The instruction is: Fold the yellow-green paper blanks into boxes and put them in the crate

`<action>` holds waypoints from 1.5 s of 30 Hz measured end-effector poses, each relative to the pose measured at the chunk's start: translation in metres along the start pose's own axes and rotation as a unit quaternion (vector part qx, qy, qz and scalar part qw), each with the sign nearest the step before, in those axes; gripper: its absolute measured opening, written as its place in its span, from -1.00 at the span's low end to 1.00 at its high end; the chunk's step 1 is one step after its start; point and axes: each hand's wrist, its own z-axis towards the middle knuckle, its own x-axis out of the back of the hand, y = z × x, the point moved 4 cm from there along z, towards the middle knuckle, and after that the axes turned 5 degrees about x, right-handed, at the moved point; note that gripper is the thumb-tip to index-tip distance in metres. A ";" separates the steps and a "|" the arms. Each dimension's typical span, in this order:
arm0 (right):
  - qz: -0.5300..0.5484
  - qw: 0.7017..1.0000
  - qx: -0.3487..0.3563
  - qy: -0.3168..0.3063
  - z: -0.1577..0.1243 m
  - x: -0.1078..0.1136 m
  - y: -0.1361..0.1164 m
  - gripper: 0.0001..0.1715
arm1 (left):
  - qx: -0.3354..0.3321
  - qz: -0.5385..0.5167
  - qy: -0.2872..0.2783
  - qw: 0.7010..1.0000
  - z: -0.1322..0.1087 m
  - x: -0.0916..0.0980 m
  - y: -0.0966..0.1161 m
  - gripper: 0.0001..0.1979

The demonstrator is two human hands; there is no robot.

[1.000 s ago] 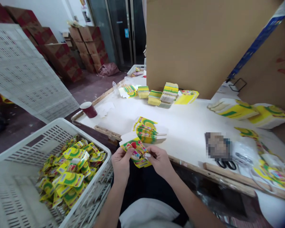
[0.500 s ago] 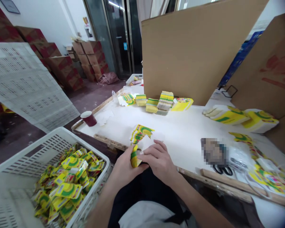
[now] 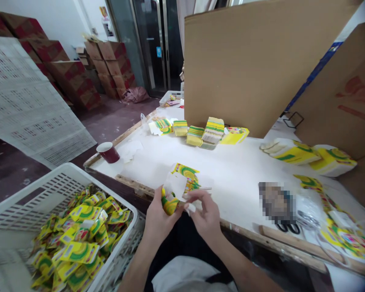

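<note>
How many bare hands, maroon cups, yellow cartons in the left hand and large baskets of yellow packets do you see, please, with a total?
Bare hands: 2 (left hand, right hand)
Maroon cup: 1
Yellow carton in the left hand: 1
Large white basket of yellow packets: 1
Total: 5

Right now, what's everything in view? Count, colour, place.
table: one, white, centre
basket: one, white, lower left
packets: many, yellow, in basket
mug: one, maroon, table's left
card stacks: several, yellow, on table
cardboard sheet: one, brown, table's back
handles: two, black, table's right
cartons: many, brown, upper left
perforated stack: one, white, left
doors: two, dark, background
held packet: one, yellow, centre
left hand: one, bare, on held packet
right hand: one, bare, near table's edge
</note>
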 end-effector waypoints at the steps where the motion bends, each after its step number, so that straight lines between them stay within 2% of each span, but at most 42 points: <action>1: 0.048 0.997 -0.061 0.013 0.007 0.001 0.007 -0.73 | -0.013 0.010 -0.003 1.000 0.001 -0.001 -0.001 -0.39; 3: 0.163 0.966 -0.200 -0.014 0.018 -0.004 0.023 -0.75 | -0.050 0.019 -0.006 0.999 0.001 -0.003 -0.003 -0.37; 6: 0.302 0.872 -0.375 -0.090 0.017 -0.023 0.040 -0.79 | -0.107 0.014 0.007 0.994 0.000 -0.004 -0.003 -0.33; 7: 0.322 0.849 -0.405 -0.103 0.014 -0.028 0.043 -0.75 | -0.119 0.013 0.016 0.993 0.000 -0.004 -0.004 -0.31; 9: 0.342 0.834 -0.419 -0.107 0.008 -0.035 0.047 -0.66 | -0.129 0.012 0.026 0.991 -0.001 -0.002 -0.005 -0.31; 12: 0.381 0.837 -0.384 -0.079 0.003 -0.036 0.046 -0.61 | -0.115 0.005 0.033 0.993 0.002 -0.001 -0.010 -0.33; 14: 0.382 0.853 -0.350 -0.073 0.002 -0.034 0.045 -0.65 | -0.101 0.013 0.047 0.994 0.004 0.000 -0.013 -0.37; 16: 0.350 0.874 -0.331 -0.064 0.003 -0.034 0.046 -0.70 | -0.107 0.035 0.051 0.992 0.004 -0.003 -0.015 -0.44; 20: 0.255 0.917 -0.306 -0.030 0.008 -0.039 0.050 -0.72 | -0.145 0.069 0.014 0.987 0.004 -0.015 -0.014 -0.49; 24: 0.231 0.915 -0.321 -0.079 0.009 -0.045 0.056 -0.63 | -0.128 0.089 -0.003 0.988 0.007 -0.018 -0.014 -0.54; 26: 0.210 0.917 -0.324 -0.103 0.008 -0.041 0.057 -0.54 | -0.125 0.083 -0.037 0.988 0.010 -0.022 -0.013 -0.56; 27: 0.188 0.925 -0.306 -0.127 0.008 -0.039 0.055 -0.47 | -0.124 0.072 -0.060 0.988 0.012 -0.025 -0.013 -0.57; 29: 0.121 0.947 -0.222 -0.198 0.007 -0.035 0.046 -0.30 | -0.139 0.048 -0.094 0.985 0.015 -0.031 -0.014 -0.58; 31: 0.041 0.956 -0.124 -0.263 0.005 -0.032 0.036 -0.21 | -0.178 0.042 -0.083 0.980 0.017 -0.036 -0.013 -0.63; 33: -0.018 0.958 -0.066 -0.279 0.004 -0.029 0.032 -0.28 | -0.198 0.052 -0.045 0.978 0.019 -0.037 -0.014 -0.65; 36: -0.053 0.975 -0.054 -0.209 0.008 -0.021 0.037 -0.44 | -0.128 0.072 0.012 0.989 0.022 -0.030 -0.017 -0.49; 38: -0.060 0.982 -0.050 -0.170 0.011 -0.016 0.041 -0.49 | -0.086 0.101 0.020 0.991 0.022 -0.022 -0.016 -0.43; 39: -0.065 0.981 -0.043 -0.176 0.011 -0.016 0.042 -0.49 | -0.078 0.116 0.017 0.990 0.022 -0.017 -0.015 -0.46; 43: -0.095 0.954 -0.012 -0.283 0.008 -0.019 0.039 -0.51 | -0.080 0.156 0.004 0.985 0.021 -0.002 -0.011 -0.54; 45: -0.103 0.951 -0.014 -0.292 0.011 -0.015 0.036 -0.59 | -0.084 0.165 -0.008 0.983 0.021 0.002 -0.010 -0.53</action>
